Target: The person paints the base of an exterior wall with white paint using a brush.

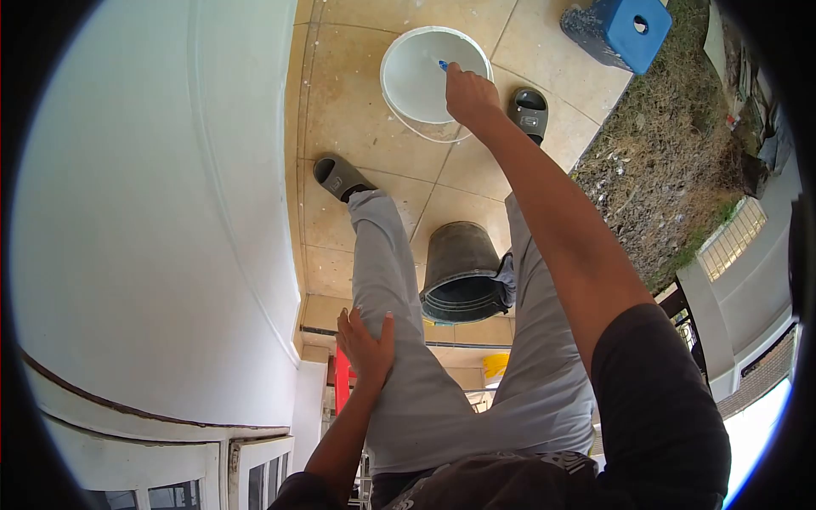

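At twelve o'clock, the right hand [470, 95] pinches something small and blue over the white bucket [425, 76]; keep it centred. Left hand [365, 347] lies open on the thigh, bracing well.

Two buckets stand on the tan tiled floor [357, 127]: one round white plastic bucket [421, 81] and one dark grey bucket [461, 272] nearer than it. Two grey slide sandals [340, 177] flank the white bucket, and one blue plastic block [619, 32] sits beyond it.
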`<action>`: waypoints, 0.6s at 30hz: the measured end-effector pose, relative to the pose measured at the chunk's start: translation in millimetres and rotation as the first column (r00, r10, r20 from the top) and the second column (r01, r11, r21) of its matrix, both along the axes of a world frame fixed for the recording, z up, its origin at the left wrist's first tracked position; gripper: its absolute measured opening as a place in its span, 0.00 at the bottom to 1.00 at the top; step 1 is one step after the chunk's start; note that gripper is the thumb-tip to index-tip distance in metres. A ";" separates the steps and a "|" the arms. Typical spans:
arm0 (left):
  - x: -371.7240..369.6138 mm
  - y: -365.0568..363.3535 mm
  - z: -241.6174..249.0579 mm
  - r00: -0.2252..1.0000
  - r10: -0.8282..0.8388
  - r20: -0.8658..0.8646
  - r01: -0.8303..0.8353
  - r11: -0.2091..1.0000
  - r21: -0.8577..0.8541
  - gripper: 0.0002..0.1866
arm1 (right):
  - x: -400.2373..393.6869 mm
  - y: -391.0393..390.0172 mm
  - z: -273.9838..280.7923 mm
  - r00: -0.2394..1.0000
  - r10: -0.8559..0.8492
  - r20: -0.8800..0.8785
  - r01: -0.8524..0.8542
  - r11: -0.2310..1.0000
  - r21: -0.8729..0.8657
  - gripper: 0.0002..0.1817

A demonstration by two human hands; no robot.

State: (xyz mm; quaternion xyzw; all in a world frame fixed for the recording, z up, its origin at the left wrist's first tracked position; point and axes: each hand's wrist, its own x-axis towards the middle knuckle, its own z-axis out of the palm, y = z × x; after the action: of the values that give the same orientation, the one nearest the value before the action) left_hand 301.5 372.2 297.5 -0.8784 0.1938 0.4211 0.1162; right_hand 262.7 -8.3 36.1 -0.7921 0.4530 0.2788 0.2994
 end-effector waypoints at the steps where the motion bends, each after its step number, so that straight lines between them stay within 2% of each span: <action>1: 2.1 6.4 2.8 0.998 0.067 -0.022 -0.066 0.997 0.027 0.36 | -0.6 0.0 -1.1 1.000 -0.026 -0.017 0.026 0.999 0.024 0.10; 3: 6.1 13.0 8.5 0.978 0.201 -0.055 -0.196 0.977 0.082 0.36 | -2.2 -5.4 2.8 0.996 -0.076 -0.046 0.079 0.995 0.067 0.11; 6: 10.3 8.8 -4.0 0.959 0.267 -0.098 -0.269 0.963 -0.007 0.36 | -14.6 -8.0 26.4 0.981 -0.192 -0.020 0.192 0.980 0.044 0.15; 9: 7.4 2.1 -17.1 0.995 0.070 -0.075 -0.077 0.992 -0.100 0.35 | -43.7 -6.1 37.2 0.931 -0.300 0.210 0.292 0.954 0.067 0.16; 12: 4.7 0.9 -20.0 0.998 -0.015 -0.061 0.005 0.988 -0.154 0.35 | -61.4 -5.6 54.3 0.821 -0.489 0.295 0.448 0.872 0.197 0.16; 18: -1.1 2.3 -24.4 0.997 -0.052 -0.063 0.041 0.986 -0.159 0.35 | -83.7 11.8 53.6 0.718 -0.575 0.393 0.537 0.816 0.214 0.11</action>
State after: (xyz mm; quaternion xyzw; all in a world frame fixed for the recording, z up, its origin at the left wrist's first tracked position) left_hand 300.4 374.5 273.1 -0.8656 0.2506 0.4306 0.0500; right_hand 179.0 3.5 89.7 -0.6477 0.5776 0.0082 0.4967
